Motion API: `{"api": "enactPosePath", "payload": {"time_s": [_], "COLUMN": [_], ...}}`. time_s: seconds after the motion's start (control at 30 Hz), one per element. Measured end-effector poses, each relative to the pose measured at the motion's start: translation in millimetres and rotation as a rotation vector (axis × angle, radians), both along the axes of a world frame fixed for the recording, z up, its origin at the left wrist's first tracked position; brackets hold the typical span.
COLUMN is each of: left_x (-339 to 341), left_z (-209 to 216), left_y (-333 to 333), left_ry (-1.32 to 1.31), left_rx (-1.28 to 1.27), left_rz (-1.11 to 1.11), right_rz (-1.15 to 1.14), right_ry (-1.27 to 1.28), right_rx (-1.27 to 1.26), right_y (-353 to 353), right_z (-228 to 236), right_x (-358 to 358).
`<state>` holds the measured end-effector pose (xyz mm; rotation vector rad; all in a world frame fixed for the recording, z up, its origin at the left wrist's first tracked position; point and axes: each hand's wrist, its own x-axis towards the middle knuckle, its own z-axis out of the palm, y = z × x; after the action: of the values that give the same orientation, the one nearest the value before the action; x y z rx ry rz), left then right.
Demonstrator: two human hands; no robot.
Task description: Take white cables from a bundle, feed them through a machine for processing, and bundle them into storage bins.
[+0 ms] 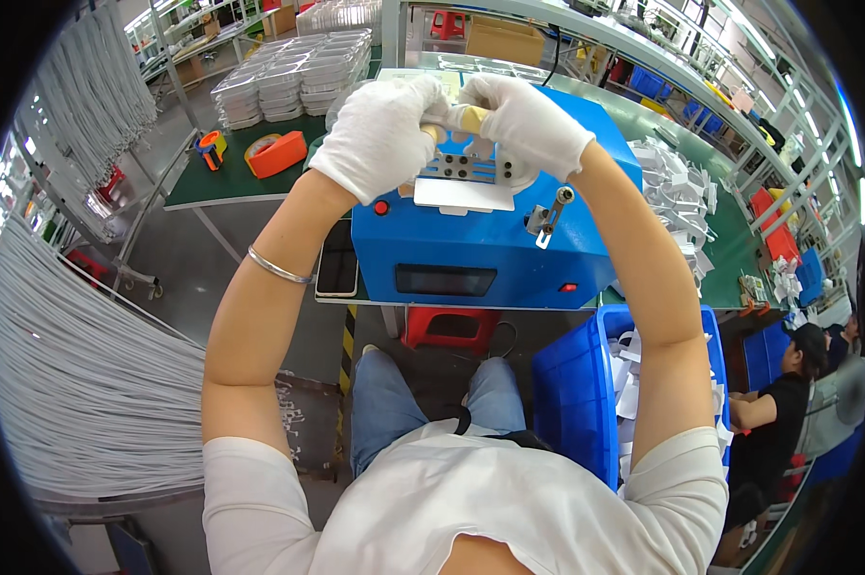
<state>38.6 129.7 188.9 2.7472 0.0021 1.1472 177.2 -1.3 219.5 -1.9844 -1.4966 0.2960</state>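
Observation:
Both my hands wear white gloves and meet over the metal fixture on top of a blue bench machine (509, 259). My left hand (380, 139) has its fingers curled in at the fixture's left side. Opposite it, my right hand (533, 129) is closed too, its yellowish thumb tip turned inward. Whatever the fingers pinch is hidden behind the gloves. Below them lies the bolted metal plate (459, 169) of the fixture, with a white flat piece (464, 195) in front. A small metal lever arm (550, 218) stands to the right on the machine.
White folded pieces are heaped (677, 196) on the green table at right. More fill a blue bin (571, 398) beside my right leg. Stacked clear trays (293, 77), an orange tape dispenser (276, 153) and a phone (337, 259) lie left. Grey cables (87, 374) hang at left; a person (782, 412) works at right.

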Motion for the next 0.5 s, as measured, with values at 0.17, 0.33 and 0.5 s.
{"api": "enactPosePath", "payload": {"time_s": [0.17, 0.33, 0.5], "left_x": [-12.6, -36.1, -31.9], "left_z": [-20.0, -63.1, -77.4], "left_y": [-1.2, -25.7, -36.3], "left_ry": [-0.336, -0.254, -0.413], "left_rx": [-0.145, -0.993, -0.761], "left_rz": [0.038, -0.204, -0.168], "right_rz": [0.03, 0.2, 0.119], "right_ry": [0.253, 0.401, 0.113], "right_rx": [0.107, 0.187, 0.139], "right_y": [-16.2, -37.8, -34.6], "right_z": [-10.5, -14.3, -16.9], "right_x": [12.3, 25.4, 9.7]}}
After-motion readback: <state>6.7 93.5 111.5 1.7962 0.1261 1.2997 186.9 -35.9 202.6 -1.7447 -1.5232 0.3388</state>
